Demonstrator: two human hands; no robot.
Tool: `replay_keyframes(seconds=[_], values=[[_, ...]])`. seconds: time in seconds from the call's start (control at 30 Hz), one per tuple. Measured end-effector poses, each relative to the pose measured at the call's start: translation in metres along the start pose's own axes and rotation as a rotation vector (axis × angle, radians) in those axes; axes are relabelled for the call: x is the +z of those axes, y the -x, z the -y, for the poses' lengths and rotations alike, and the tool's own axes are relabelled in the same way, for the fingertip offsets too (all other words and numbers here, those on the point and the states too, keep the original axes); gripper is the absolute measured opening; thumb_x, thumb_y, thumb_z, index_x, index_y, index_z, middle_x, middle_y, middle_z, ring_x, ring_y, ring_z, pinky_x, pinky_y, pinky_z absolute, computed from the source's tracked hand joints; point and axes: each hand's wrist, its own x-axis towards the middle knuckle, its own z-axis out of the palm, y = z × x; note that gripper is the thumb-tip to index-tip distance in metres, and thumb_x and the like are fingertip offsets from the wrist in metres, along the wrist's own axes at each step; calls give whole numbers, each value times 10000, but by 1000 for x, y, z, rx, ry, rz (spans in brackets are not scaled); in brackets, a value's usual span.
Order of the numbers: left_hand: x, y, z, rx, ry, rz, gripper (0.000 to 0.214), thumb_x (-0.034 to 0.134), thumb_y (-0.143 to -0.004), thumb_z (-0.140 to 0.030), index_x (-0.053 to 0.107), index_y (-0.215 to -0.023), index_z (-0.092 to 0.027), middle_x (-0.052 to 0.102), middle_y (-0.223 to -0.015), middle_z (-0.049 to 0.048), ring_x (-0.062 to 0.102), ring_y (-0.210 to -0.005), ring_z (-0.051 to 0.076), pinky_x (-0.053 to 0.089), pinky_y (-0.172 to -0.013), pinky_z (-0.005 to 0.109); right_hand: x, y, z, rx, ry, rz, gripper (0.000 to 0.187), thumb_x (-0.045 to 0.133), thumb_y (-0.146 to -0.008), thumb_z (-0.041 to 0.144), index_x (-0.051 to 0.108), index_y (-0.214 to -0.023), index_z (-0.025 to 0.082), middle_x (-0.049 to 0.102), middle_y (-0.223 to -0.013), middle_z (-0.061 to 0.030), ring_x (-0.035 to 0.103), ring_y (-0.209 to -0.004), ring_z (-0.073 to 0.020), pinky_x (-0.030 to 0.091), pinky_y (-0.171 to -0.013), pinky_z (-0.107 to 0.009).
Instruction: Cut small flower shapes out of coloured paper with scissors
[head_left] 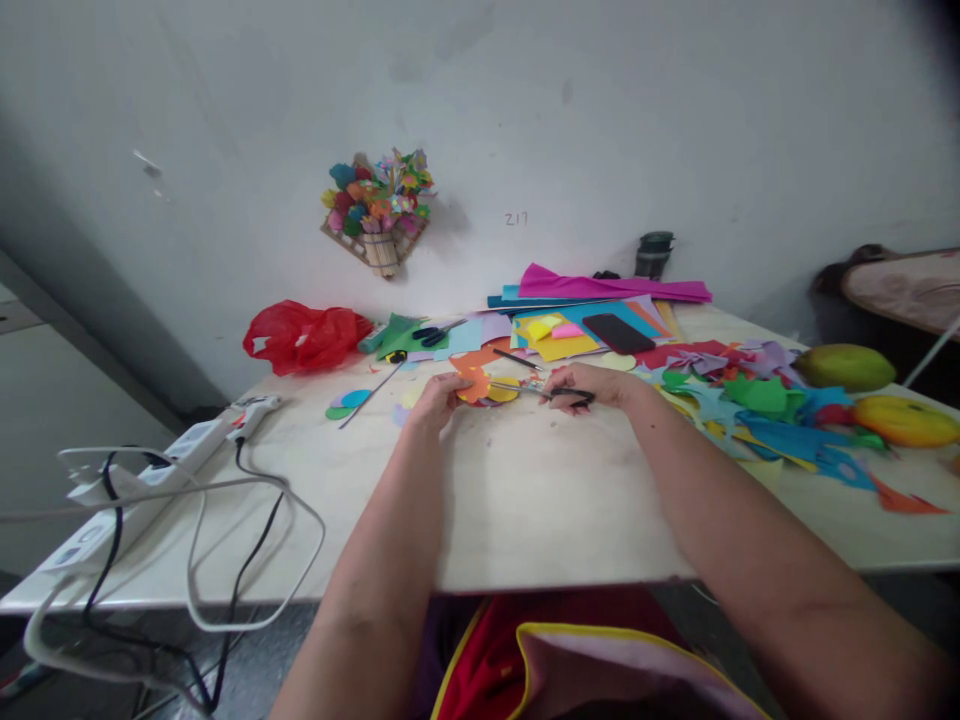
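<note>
L hand (441, 398), approx. ctr of frame — pinching orange paper (474, 386); R hand (592, 382), just right of ctr — gripping scissors (568, 392). Red bag (304, 337) on desk (540, 500), mid-left.

Greyish-white wall (465, 110) is filling the back, scuffs (567, 90) showing; flower basket (379, 212) is hanging there, handwritten number (516, 218) is showing to its right; pale table (540, 510) is standing along wall; grey floor (281, 640) is peeking out below; light is falling soft, wall's left end is looking darker
</note>
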Motion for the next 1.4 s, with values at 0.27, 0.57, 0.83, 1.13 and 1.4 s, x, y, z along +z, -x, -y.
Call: replay_keyframes(seconds=[0.27, 0.57, 0.83, 1.13, 1.4], values=[[0, 1, 0, -43, -103, 85, 80, 712, -526, -91, 671, -587, -120, 670, -578, 68, 592, -492, 143, 451, -486, 235, 0, 4, 6, 9, 111, 37, 369, 777, -671, 409, 748, -930, 147, 583, -508, 35, 457, -400, -64, 357, -420, -199], [1, 3, 0, -90, -235, 130, 85, 704, -495, -106, 622, -503, -128, 592, -499, 29, 513, -437, 103, 352, -433, 214, 6, 5, 19, 27, 189, 85, 395, 805, -631, 424, 759, -912, 150, 607, -534, 27, 478, -434, -67, 370, -444, -203], [4, 4, 1, -124, -256, 174, 64, 685, -468, -112, 637, -508, -126, 605, -509, 38, 540, -471, 121, 381, -468, 223, 9, 2, 20, 43, 257, 88, 405, 795, -621, 480, 770, -868, 160, 622, -574, 10, 497, -471, -80, 376, -472, -220], [7, 5, 0, -159, -318, 151, 99, 674, -451, -130, 618, -532, -117, 569, -494, 13, 509, -455, 108, 344, -469, 224, 10, 1, 19, 49, 254, 110, 482, 771, -620, 528, 756, -905, 141, 613, -596, 6, 490, -491, -81, 368, -498, -229], [10, 7, -3, -178, -329, 159, 94, 680, -454, -129, 626, -530, -118, 566, -492, 10, 508, -464, 111, 342, -484, 235, 11, 1, 19, 54, 254, 114, 473, 769, -633, 528, 759, -919, 152, 616, -624, 5, 487, -502, -78, 370, -507, -232]])
